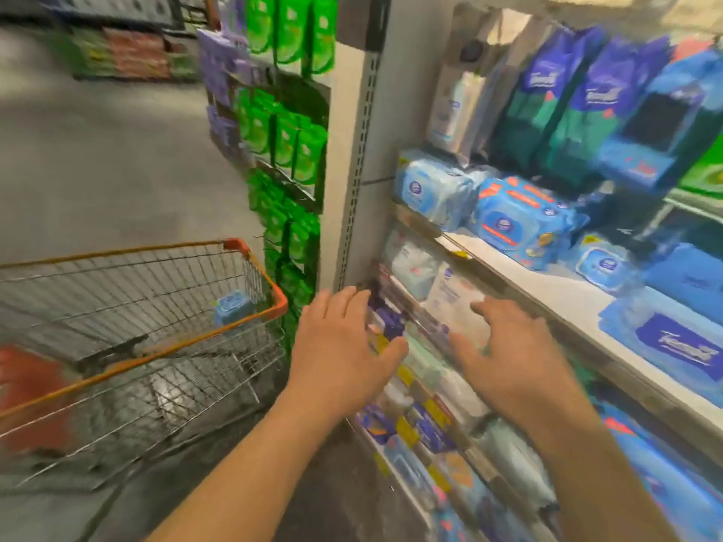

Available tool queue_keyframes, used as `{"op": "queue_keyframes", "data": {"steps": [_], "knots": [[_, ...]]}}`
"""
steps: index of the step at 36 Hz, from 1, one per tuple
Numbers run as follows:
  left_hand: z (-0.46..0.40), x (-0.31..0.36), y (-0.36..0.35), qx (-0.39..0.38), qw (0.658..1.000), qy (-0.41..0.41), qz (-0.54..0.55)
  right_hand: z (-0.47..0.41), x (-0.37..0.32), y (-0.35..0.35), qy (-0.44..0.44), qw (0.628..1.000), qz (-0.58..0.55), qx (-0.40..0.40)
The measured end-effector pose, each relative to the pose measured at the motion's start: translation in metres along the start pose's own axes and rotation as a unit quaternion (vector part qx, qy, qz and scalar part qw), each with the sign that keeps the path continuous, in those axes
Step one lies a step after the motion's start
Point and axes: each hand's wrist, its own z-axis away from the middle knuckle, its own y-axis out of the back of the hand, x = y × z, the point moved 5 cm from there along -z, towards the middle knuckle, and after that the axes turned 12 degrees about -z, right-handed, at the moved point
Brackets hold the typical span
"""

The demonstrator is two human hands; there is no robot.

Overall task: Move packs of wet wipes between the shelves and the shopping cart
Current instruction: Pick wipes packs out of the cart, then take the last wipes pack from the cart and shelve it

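My fingers are spreading loose and straight on both sides, grasping nothing. My left hand (344,342) is hovering in front of the lower shelf edges, its fingertips at about twelve o'clock from my wrist, just beside some purple-labelled packs (385,326) that are too blurred to name further. My right hand (508,346) is reaching at its three o'clock, palm down, fingers relaxed over a pale, white-wrapped pack (450,295) on the lower shelf; I cannot tell whether they are touching it.

Outward from there, the shopping cart (250,314) is standing at nine o'clock of my left hand, well apart from the shelves, and it is holding one small blue pack of wet wipes (233,309) near its front orange corner. So I am judging at least one pack as already moved. At one o'clock of my right hand, blue wet wipe packs (516,221) are sitting on the white shelf (563,295), with lighter blue ones (434,189) at their ten o'clock. Plenty are remaining on the shelves, and I am looking poised to pick up another pack, though none is in my grasp yet.
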Motion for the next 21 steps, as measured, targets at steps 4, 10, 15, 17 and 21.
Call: {"op": "queue_keyframes", "data": {"steps": [4,10,15,17,21], "knots": [[-0.009,-0.065,-0.001,-0.019,0.997,0.069,-0.01,-0.035,-0.051,-0.034,0.033,0.999,0.001,-0.04],[-0.026,-0.147,-0.004,-0.026,0.988,0.15,-0.016,-0.094,-0.117,-0.086,0.082,0.992,-0.037,-0.094],[-0.051,-0.215,-0.005,-0.039,0.976,0.212,-0.027,-0.152,-0.165,-0.135,0.131,0.983,-0.051,-0.122],[-0.066,-0.24,-0.007,-0.043,0.97,0.236,-0.023,-0.176,-0.181,-0.152,0.132,0.979,-0.064,-0.141],[-0.101,-0.286,-0.009,-0.057,0.957,0.283,-0.014,-0.228,-0.213,-0.19,0.148,0.967,-0.092,-0.184]]}}
